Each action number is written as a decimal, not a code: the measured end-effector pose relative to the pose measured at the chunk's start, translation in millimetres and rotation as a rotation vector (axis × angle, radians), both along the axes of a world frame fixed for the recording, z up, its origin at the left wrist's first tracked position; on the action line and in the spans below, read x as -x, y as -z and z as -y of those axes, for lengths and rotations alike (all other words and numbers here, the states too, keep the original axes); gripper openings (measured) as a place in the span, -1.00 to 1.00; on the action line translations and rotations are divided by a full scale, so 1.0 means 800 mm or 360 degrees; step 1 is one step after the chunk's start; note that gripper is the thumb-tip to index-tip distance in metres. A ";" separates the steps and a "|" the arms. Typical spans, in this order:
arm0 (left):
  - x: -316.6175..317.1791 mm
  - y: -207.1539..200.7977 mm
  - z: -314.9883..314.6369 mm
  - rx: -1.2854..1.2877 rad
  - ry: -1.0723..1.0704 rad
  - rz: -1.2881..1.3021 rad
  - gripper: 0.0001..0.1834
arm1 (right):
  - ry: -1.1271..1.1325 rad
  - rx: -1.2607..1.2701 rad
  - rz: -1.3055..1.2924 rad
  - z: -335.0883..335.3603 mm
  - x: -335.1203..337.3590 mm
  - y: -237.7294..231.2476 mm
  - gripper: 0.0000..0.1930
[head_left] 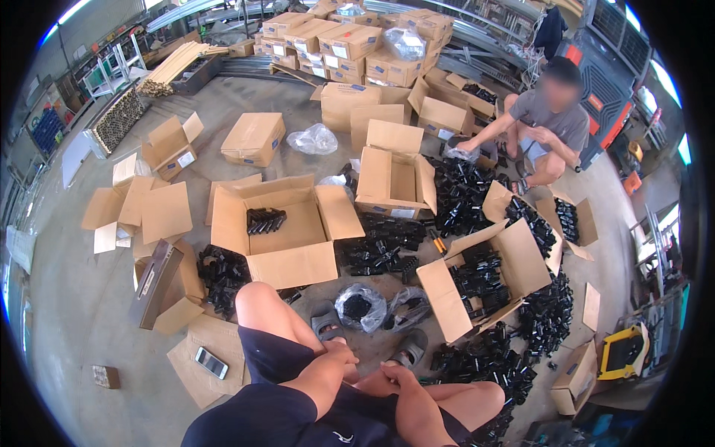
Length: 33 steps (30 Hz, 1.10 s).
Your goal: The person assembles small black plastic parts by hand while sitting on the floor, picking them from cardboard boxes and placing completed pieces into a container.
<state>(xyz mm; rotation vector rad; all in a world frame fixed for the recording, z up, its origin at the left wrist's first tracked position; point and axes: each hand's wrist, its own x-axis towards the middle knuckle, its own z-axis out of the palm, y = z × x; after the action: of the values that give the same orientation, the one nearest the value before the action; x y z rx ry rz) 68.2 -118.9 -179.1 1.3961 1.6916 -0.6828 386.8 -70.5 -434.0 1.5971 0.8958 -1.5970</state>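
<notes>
My left hand (342, 353) is low between my legs, close to the grey sandal (325, 320) on my left foot; its fingers are mostly hidden. Beside it, my right hand (396, 372) is closed near the other grey sandal (411, 349). Whatever may be in its fingers is too small to make out. Just beyond my feet lie clear plastic bags, one holding black parts (356, 305). Ahead, an opened cardboard box (292, 267) has a small row of black cylindrical parts (265, 221) in its far left corner. To the right, another open box (445, 304) holds many such parts.
Loose black parts (491, 365) are heaped on the floor at right. A phone (211, 363) rests on flattened cardboard at left. A co-worker (551, 112) crouches at far right, one hand on a plastic bag. Stacked cartons (350, 41) stand behind; a yellow-black object (623, 352) is at right.
</notes>
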 end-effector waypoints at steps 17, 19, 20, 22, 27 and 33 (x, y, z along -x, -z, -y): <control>0.041 0.084 0.065 -0.0248 -0.1074 -0.0382 -0.52 | -0.0703 -0.0377 0.0024 0.096 0.207 -0.225 -0.48; 0.043 0.069 0.057 -0.0183 -0.1061 -0.0347 -0.51 | -0.0710 -0.0324 0.0001 0.089 0.216 -0.223 -0.50; 0.040 0.057 0.057 -0.0217 -0.1100 -0.0375 -0.57 | -0.0730 -0.0298 -0.0018 0.087 0.218 -0.222 -0.51; 0.044 0.064 0.072 -0.0258 -0.1105 -0.0478 -0.58 | -0.0763 -0.0248 -0.0060 0.092 0.227 -0.228 -0.53; 0.043 0.083 0.076 -0.0287 -0.1123 -0.0582 -0.51 | -0.0780 -0.0211 -0.0105 0.077 0.230 -0.239 -0.58; 0.038 0.041 0.057 -0.0115 -0.1203 -0.0496 -0.70 | -0.0756 -0.0210 -0.0100 0.073 0.231 -0.251 -0.63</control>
<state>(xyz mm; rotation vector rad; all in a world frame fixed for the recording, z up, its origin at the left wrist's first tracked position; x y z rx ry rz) 37.5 -164.3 -212.2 0.6071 2.3037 -0.4097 202.1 -128.8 -233.3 1.2955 1.3235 -1.2764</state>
